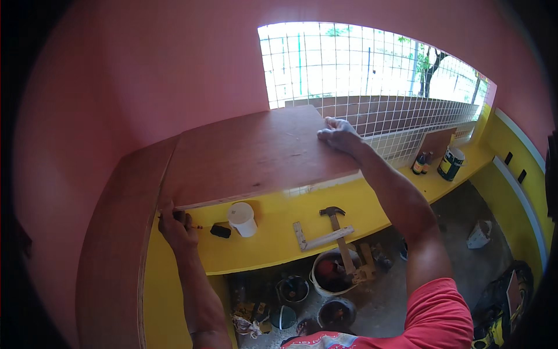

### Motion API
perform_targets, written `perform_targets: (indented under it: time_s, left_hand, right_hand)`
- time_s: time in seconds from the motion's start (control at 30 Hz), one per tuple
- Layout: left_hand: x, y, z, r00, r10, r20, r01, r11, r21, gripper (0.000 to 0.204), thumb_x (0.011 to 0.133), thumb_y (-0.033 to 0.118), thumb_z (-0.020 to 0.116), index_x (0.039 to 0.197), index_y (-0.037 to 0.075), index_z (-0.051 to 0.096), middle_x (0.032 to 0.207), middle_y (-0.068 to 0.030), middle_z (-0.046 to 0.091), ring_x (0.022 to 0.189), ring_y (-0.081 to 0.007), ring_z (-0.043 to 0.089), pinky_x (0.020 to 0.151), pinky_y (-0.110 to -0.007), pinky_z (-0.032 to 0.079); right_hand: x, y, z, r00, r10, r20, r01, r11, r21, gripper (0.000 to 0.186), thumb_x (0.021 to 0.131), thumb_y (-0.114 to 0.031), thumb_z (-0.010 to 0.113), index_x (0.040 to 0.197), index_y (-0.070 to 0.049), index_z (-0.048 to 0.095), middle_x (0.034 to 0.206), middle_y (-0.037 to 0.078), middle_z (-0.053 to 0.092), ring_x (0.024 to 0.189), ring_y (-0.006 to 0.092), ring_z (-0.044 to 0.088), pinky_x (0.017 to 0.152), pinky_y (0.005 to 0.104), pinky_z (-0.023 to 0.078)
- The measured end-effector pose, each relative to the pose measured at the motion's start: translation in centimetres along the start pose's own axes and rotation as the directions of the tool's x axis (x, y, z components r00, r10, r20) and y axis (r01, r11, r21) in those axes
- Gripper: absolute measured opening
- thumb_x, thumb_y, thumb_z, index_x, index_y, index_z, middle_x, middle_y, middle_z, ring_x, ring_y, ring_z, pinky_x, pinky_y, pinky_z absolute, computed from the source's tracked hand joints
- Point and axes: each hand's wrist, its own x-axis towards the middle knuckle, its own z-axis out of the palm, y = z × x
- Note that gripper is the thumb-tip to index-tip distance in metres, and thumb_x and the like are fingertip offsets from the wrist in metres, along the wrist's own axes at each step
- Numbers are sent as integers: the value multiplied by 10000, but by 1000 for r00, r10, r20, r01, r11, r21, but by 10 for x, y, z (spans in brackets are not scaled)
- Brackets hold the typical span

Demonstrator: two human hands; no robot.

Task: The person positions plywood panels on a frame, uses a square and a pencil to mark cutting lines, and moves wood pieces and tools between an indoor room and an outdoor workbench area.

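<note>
A reddish-brown plywood board [250,151] lies above the yellow counter, its left edge along a second brown panel [113,215], with a thin dark line between them. My right hand [340,135] grips the board's far right edge, thumb and fingers closed on it. At the board's near left corner is my left hand [177,228], its fingers curled. A thin yellow stick like a pencil [197,227] pokes out of that hand. Just right of it on the counter are a small black block [221,231] and a white cup-like container [242,219].
On the yellow counter [279,227] lie a claw hammer [332,212] and an L-shaped square [322,237]. Farther right stand small bottles [419,163] and a paint can [451,163]. Buckets [332,270] and tools crowd the floor below. A white wire grid [372,110] covers the window opening.
</note>
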Motion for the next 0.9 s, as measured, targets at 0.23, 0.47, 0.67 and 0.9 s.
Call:
perform_targets:
  time_s: [0.23,0.47,0.67,0.9]
  left_hand:
    - [-115,-11,-26,998,-57,41,60,996,-70,173,807,177,631,737,161,474,515,66,304,396,-36,216,361,-222,192]
    - [-294,-68,-169,858,-301,417,-109,685,720,79,765,83,601,842,99,586,602,27,475,419,-71,400,362,-232,293]
    - [-460,-52,-168,609,-790,78,781,614,119,88,789,71,639,847,98,578,601,46,466,413,-49,357,373,-213,243]
    - [-560,-20,-164,599,-801,-20,801,598,26,109,788,104,662,844,112,569,595,34,461,399,-54,332,365,-209,272]
  right_hand:
    - [-170,50,-51,970,-189,-155,244,789,564,764,775,-166,636,1376,71,227,1261,193,477,1163,248,465,919,330,433]
    - [-336,207,-74,937,317,-146,-207,841,500,357,791,-194,643,1058,32,571,962,77,619,847,130,567,745,283,469]
    - [-448,320,-74,836,541,-96,-501,822,273,334,776,-247,677,976,16,630,919,73,642,816,139,581,725,291,467]
    - [-465,338,-86,869,493,31,-492,858,147,356,764,-252,686,980,27,638,896,79,656,776,136,591,707,289,475]
